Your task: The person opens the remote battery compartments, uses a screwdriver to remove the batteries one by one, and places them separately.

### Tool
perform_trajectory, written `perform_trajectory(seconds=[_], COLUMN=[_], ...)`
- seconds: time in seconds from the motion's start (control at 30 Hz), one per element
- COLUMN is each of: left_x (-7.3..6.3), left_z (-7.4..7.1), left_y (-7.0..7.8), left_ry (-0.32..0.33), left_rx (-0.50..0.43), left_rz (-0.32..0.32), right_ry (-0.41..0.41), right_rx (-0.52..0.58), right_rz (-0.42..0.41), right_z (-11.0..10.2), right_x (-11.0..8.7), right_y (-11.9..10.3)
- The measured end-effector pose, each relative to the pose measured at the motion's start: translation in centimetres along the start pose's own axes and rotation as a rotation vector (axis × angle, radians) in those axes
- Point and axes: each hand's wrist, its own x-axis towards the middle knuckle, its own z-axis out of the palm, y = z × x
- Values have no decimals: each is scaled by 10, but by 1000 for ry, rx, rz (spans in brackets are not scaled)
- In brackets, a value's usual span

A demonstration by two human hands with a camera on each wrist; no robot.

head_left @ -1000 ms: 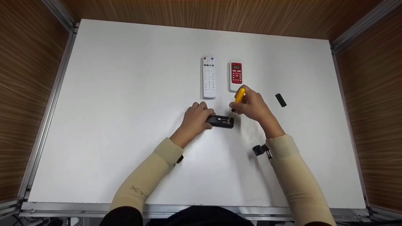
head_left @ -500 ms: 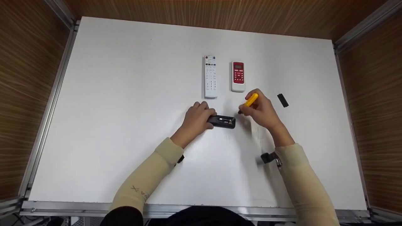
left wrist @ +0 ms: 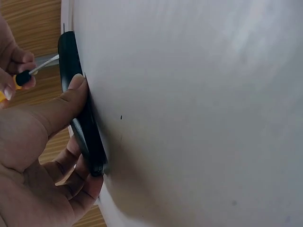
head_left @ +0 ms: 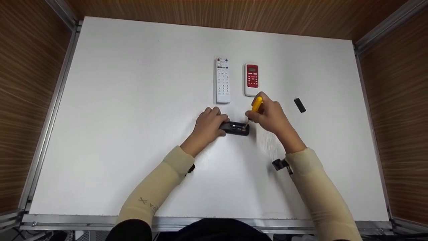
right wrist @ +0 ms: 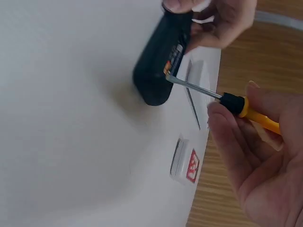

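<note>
A black remote control (head_left: 238, 131) lies on the white table with its battery compartment uncovered and facing up. My left hand (head_left: 207, 126) grips its left end, thumb on the near side and fingers on the far side. In my right hand (head_left: 270, 113) is a screwdriver (head_left: 257, 104) with a yellow handle, a black collar and a metal shaft. Its tip touches the open compartment near the remote's right end, beside a battery (right wrist: 177, 51). The left wrist view shows the remote's side under my thumb (left wrist: 75, 87); the compartment is hidden there.
Beyond my hands lie a long white remote (head_left: 223, 80) and a shorter white remote with a red face (head_left: 252, 79). A small black battery cover (head_left: 300, 105) rests to the right. Wood-patterned walls (head_left: 214, 15) border the table (head_left: 133, 83) at the back and sides.
Half a second ago the screwdriver was drawn back to the right, off the remote; now its tip is at the compartment again. My left hand and the remote stay almost still.
</note>
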Motion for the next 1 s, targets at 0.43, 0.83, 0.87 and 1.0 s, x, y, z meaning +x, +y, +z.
perform_trajectory(seconds=[0.43,0.83,0.87,1.0], left_x=[1,1,1,1], left_z=[1,1,1,2], left_y=[0,1,1,0], left_ry=[16,2,0,-3], left_rx=[-8,-11,-11,-10], left_rz=[0,-2,-4,-10], right_ry=[-39,117,121,138], right_rx=[640,287,253,116], right_rz=[284,-25,-45,-110], right_z=[8,3,2,1], right_x=[4,-25,-27,-30], right_y=[43,27,26,21])
